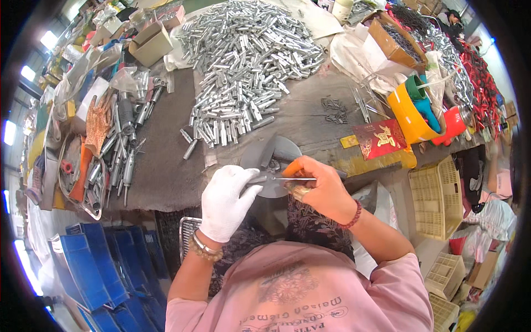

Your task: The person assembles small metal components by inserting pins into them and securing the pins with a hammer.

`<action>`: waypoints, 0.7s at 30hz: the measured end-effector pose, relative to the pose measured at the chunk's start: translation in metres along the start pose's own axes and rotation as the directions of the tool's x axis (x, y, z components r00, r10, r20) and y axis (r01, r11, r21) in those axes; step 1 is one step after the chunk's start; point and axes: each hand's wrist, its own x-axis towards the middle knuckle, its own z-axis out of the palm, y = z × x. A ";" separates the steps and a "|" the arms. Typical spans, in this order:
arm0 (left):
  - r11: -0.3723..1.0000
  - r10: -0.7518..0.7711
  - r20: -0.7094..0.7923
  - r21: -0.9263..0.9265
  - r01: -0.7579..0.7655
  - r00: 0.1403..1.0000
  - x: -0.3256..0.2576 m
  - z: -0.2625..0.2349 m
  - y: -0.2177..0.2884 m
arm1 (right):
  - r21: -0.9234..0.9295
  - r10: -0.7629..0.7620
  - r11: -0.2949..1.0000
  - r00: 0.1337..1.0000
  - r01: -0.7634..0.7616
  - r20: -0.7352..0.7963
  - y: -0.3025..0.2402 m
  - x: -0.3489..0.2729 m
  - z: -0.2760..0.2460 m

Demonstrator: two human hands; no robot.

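My left hand [228,197], in a white glove, is closed on a small grey metal piece [260,179] between thumb and fingertips. My right hand [322,185], with orange covering on its fingers, pinches a thin metal rod [296,179]. The rod lies level, its tip pointing left at the metal piece; whether they touch I cannot tell. Under both hands, at the table's front edge, sits a rounded grey dish [287,148] with small dark parts in it. Beyond it a big heap of silvery metal tubes [243,66] covers the middle of the table.
Small dark pins [334,110] lie on the right, near a red envelope [379,139] and a yellow container [412,116]. On the left are power screwdrivers [126,116] and an orange glove [98,124]. Blue bins [91,265] stand low left, a cream crate [437,199] low right.
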 end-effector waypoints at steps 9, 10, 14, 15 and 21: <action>0.999 0.034 0.078 -0.041 -0.030 0.996 0.008 0.000 0.001 | -0.619 -0.346 0.721 0.936 0.311 0.067 -0.019 -0.004 -0.004; 0.999 0.032 0.094 -0.014 -0.031 0.995 0.007 -0.001 0.003 | -0.697 -0.378 0.634 0.921 0.335 0.099 -0.018 -0.002 -0.003; 0.999 0.041 0.065 -0.007 -0.041 0.997 0.004 0.005 0.001 | -0.789 -0.419 0.503 0.898 0.351 0.132 -0.015 0.002 0.000; 0.999 0.041 0.063 -0.005 -0.041 0.997 0.002 0.005 0.001 | -0.794 -0.443 0.485 0.886 0.367 0.138 -0.015 0.002 0.001; 0.999 0.021 0.036 -0.038 -0.019 0.999 0.000 0.006 0.002 | -0.721 -0.531 0.544 0.841 0.429 0.100 -0.001 0.005 0.006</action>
